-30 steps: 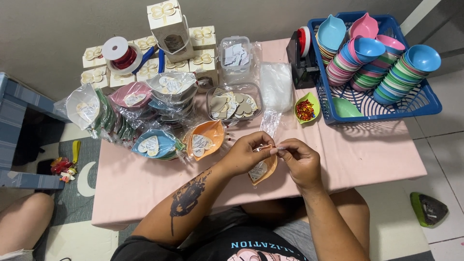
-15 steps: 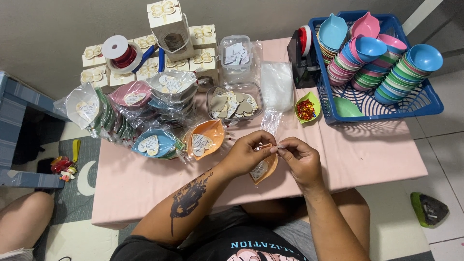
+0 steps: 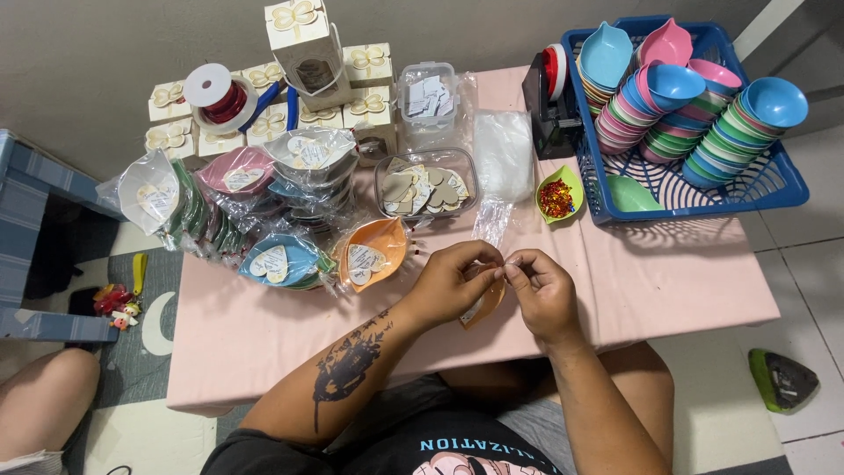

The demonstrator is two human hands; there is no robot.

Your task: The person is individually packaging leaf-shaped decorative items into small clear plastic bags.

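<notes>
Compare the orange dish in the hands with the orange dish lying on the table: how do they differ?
The held orange dish hangs tilted between the left hand and right hand, mostly hidden; the finished orange dish lies face up on the pink table, in full view. The finished one leans on the pile of wrapped dishes. Both are orange, leaf-shaped, with a pale card inside.

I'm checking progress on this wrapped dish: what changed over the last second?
Little: both hands, left hand and right hand, keep pinching the top of the orange dish, which has tilted more edge-on, hiding its heart tag. The pink table and blue basket look unchanged.
</notes>
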